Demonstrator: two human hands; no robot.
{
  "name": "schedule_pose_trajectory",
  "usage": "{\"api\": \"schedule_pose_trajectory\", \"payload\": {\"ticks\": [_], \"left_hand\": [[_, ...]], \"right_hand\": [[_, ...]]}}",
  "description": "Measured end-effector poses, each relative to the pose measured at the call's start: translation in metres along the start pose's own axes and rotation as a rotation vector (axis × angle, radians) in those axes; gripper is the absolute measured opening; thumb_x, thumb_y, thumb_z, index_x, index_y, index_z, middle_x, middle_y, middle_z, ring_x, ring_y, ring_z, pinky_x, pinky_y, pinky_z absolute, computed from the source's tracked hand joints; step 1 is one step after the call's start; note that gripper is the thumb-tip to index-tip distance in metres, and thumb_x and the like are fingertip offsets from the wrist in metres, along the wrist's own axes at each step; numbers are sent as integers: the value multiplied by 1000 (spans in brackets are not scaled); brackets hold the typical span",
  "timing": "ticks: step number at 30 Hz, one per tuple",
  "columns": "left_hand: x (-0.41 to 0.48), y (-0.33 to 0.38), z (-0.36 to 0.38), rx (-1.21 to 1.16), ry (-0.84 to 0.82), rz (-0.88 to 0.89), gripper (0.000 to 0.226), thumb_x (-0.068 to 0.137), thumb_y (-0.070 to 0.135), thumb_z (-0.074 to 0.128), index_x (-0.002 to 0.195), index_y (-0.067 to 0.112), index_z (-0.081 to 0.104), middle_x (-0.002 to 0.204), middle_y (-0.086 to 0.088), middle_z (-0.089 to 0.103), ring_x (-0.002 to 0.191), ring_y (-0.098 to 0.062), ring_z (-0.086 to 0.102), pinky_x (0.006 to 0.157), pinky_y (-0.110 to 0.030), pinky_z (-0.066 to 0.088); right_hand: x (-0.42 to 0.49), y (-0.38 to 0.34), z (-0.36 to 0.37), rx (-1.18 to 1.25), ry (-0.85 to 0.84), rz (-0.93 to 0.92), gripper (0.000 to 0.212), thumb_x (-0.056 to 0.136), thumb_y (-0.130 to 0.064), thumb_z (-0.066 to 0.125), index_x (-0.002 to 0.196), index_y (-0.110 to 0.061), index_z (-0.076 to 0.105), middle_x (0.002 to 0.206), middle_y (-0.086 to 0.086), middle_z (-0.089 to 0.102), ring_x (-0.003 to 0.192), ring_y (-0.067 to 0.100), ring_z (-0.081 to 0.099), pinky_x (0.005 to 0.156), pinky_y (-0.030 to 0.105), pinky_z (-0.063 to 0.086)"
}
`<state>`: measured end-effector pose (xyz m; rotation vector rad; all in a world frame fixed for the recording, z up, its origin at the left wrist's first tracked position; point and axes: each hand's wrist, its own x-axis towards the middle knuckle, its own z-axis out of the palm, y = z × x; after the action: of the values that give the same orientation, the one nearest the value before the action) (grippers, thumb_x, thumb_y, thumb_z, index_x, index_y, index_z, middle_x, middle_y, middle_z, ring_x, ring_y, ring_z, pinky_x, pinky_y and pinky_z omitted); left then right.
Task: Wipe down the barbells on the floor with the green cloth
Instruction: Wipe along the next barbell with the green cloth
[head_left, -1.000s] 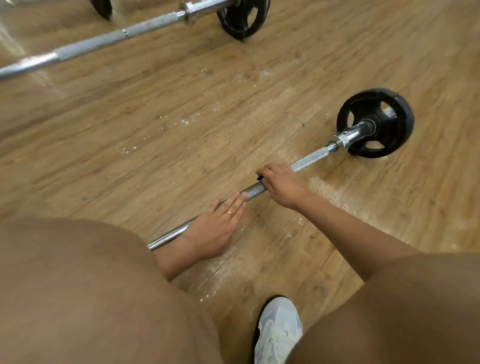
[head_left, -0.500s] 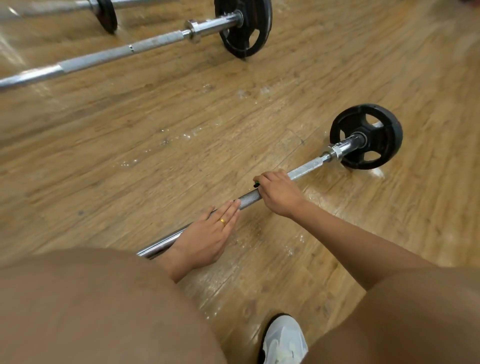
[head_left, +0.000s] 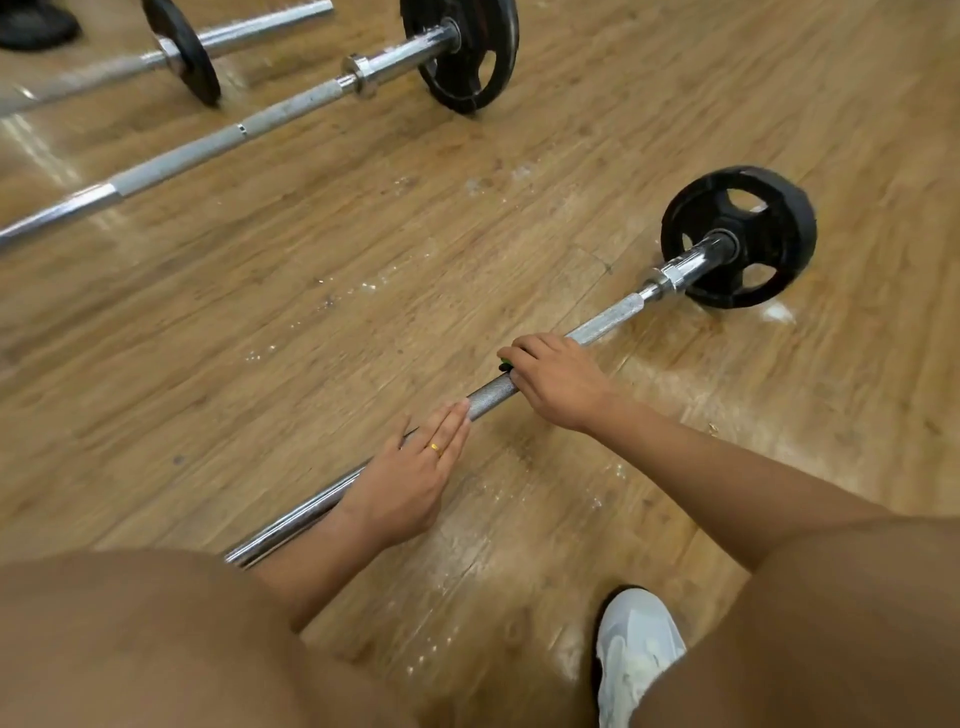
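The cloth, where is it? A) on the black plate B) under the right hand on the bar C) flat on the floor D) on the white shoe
B: a bit of green cloth peeks out from under the right hand, which grips the bar.

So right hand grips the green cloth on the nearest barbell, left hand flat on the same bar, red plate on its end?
Head view: the plate is black, not red. The right hand, green cloth, nearest barbell and flat left hand are as stated.
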<state>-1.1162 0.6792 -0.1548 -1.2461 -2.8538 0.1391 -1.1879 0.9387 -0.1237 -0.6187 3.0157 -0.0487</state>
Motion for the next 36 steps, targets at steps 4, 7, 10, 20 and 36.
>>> {"api": "schedule_pose_trajectory", "payload": {"ticks": [4, 7, 10, 20, 36], "left_hand": [[2, -3, 3, 19, 8, 13, 75, 88, 22, 49, 156, -2, 26, 166, -21, 8, 154, -31, 19, 113, -55, 38], [4, -7, 3, 19, -41, 1, 82, 87, 23, 57, 157, -3, 22, 167, -22, 5, 155, -31, 14, 112, -57, 38], [5, -12, 3, 28, -77, -12, 88, 87, 22, 57, 158, -2, 11, 168, -20, -5, 156, -31, 4, 113, -58, 35], [14, -15, 7, -10, -75, -128, 87, 83, 25, 54, 158, -1, 18, 169, -16, 3, 155, -29, 18, 111, -56, 35], [33, -5, 2, -76, -111, -373, 90, 82, 30, 60, 156, -4, 23, 166, -22, 13, 151, -36, 24, 113, -57, 33]], "right_hand": [[0, 3, 7, -21, 85, -8, 33, 104, -32, 39, 133, -22, 53, 127, -3, 58, 119, 22, 52, 92, 39, 37], [4, 6, 11, 13, 129, -10, 34, 104, -31, 41, 132, -20, 55, 125, -2, 59, 116, 22, 53, 95, 39, 37], [11, 4, 17, 100, 156, -34, 34, 103, -24, 45, 132, -10, 58, 124, 6, 61, 114, 28, 54, 102, 39, 36], [33, 12, 24, 234, 220, -53, 32, 104, -18, 48, 125, 0, 62, 118, 15, 63, 111, 34, 55, 110, 44, 34], [61, 25, 33, 316, 247, -62, 30, 105, -18, 48, 122, 1, 63, 117, 16, 62, 115, 36, 54, 122, 47, 13]]}}
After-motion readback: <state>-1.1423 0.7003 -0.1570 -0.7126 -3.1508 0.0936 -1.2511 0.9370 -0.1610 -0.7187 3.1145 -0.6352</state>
